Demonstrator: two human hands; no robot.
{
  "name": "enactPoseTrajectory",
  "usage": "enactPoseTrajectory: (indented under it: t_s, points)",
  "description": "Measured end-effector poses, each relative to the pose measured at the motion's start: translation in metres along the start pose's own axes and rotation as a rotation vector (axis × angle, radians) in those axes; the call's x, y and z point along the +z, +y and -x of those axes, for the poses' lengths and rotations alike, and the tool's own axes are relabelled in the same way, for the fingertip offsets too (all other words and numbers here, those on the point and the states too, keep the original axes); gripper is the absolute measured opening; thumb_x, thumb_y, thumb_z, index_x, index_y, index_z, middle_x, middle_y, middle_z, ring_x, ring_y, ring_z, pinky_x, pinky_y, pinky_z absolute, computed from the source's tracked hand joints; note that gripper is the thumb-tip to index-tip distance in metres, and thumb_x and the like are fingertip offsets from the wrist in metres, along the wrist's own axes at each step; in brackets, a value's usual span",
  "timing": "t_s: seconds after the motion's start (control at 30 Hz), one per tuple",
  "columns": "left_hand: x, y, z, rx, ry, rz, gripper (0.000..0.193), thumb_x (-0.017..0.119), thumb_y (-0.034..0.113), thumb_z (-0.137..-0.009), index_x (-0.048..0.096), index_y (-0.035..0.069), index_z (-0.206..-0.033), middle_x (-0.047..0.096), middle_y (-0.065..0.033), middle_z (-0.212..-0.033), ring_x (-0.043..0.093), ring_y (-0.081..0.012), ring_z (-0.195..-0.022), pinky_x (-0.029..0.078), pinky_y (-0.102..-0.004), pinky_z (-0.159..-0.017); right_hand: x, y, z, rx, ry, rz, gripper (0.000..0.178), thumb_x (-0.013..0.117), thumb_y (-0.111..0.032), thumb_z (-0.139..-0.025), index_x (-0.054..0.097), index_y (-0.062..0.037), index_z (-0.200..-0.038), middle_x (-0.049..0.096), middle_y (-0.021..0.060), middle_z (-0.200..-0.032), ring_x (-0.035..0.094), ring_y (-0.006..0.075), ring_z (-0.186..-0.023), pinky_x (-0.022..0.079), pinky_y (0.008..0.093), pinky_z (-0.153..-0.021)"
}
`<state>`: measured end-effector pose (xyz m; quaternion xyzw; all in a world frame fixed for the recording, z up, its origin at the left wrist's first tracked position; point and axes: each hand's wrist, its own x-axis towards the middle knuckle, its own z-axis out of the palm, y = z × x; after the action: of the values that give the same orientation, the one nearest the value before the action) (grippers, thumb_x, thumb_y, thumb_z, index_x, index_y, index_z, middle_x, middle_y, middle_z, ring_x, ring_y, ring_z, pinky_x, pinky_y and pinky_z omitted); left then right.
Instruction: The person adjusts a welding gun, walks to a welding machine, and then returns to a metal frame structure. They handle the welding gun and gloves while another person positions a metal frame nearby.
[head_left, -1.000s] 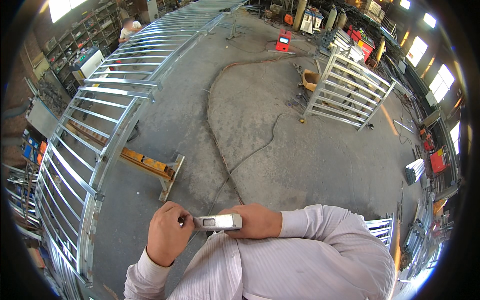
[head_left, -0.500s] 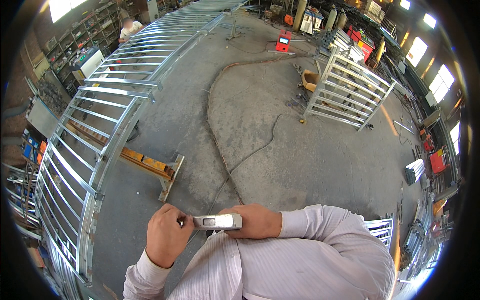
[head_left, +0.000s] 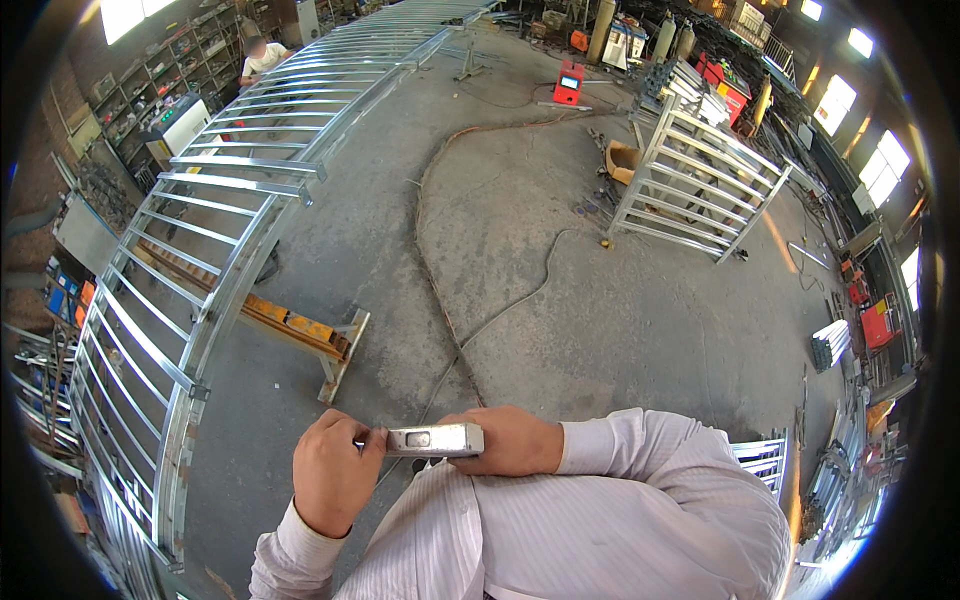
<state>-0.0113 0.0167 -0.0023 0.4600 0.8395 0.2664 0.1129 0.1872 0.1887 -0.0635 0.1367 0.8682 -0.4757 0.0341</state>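
A short silvery metal bar [head_left: 440,440], boxy with a rectangular slot in its upper face, lies crosswise in front of my body. My right hand [head_left: 518,440] is closed round its right end from behind, the fingers mostly hidden. At the bar's left end is my left hand [head_left: 335,468], its fingers curled and thumb pressed against forefinger. A small dark spot shows between those fingers; what they pinch, I cannot make out. Both hands are held in front of my shirt, above the grey concrete floor [head_left: 600,330].
Long galvanized railing panels [head_left: 190,290] run along the left on supports, one an orange-and-white trestle [head_left: 310,335]. A cable [head_left: 430,270] snakes over the floor. Another railing panel [head_left: 700,185] stands at right. A red machine [head_left: 567,84] sits farther back. Another person [head_left: 262,62] works behind the railing.
My left hand has shifted very slightly, still at the bar's left end. The right hand and the bar look almost unmoved.
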Motion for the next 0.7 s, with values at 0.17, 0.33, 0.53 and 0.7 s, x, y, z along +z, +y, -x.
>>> enactPoseTrajectory:
  t_s: [0.17, 0.33, 0.53, 0.7]
  points:
    - [0.0034, -0.0036, 0.0001, 0.049, 0.021, 0.012, 0.018, 0.08, 0.01, -0.086, 0.072, -0.006, -0.081, 0.07, -0.0179, -0.087, 0.069, -0.0368, -0.077, 0.055, -0.0442, -0.072, -0.0001, -0.0012, -0.0002, -0.05, 0.042, -0.007, 0.043, 0.072, -0.03, -0.091, 0.063, -0.0166, -0.132, 0.074, 0.0148, -0.11, 0.073, 0.038, -0.103, 0.059, 0.0478, -0.089]
    - [0.0039, -0.0089, -0.0007, 0.048, -0.035, 0.032, 0.016, 0.078, 0.01, -0.086, 0.072, -0.004, -0.083, 0.07, -0.017, -0.092, 0.069, -0.0384, -0.087, 0.055, -0.0463, -0.08, -0.003, -0.005, 0.001, -0.038, 0.025, -0.009, 0.042, 0.071, -0.029, -0.091, 0.064, -0.0168, -0.131, 0.075, 0.0146, -0.112, 0.073, 0.0375, -0.104, 0.059, 0.0474, -0.09]
    - [0.0007, -0.0083, -0.0024, 0.049, -0.062, 0.079, 0.014, 0.079, 0.009, -0.085, 0.072, -0.003, -0.082, 0.07, -0.0164, -0.091, 0.069, -0.0374, -0.086, 0.055, -0.0453, -0.08, -0.0051, -0.0074, 0.0012, -0.026, 0.001, 0.01, 0.043, 0.071, -0.029, -0.091, 0.064, -0.0164, -0.132, 0.075, 0.0146, -0.112, 0.073, 0.0375, -0.104, 0.059, 0.0475, -0.09]
    - [-0.0046, -0.0008, -0.0027, 0.042, -0.033, -0.04, 0.018, 0.08, 0.014, -0.086, 0.074, -0.003, -0.082, 0.071, -0.0166, -0.09, 0.07, -0.0373, -0.082, 0.056, -0.0453, -0.077, -0.0041, -0.0075, 0.001, -0.033, 0.027, -0.003, 0.042, 0.071, -0.029, -0.091, 0.064, -0.0155, -0.13, 0.074, 0.0148, -0.11, 0.072, 0.0376, -0.104, 0.058, 0.0481, -0.089]
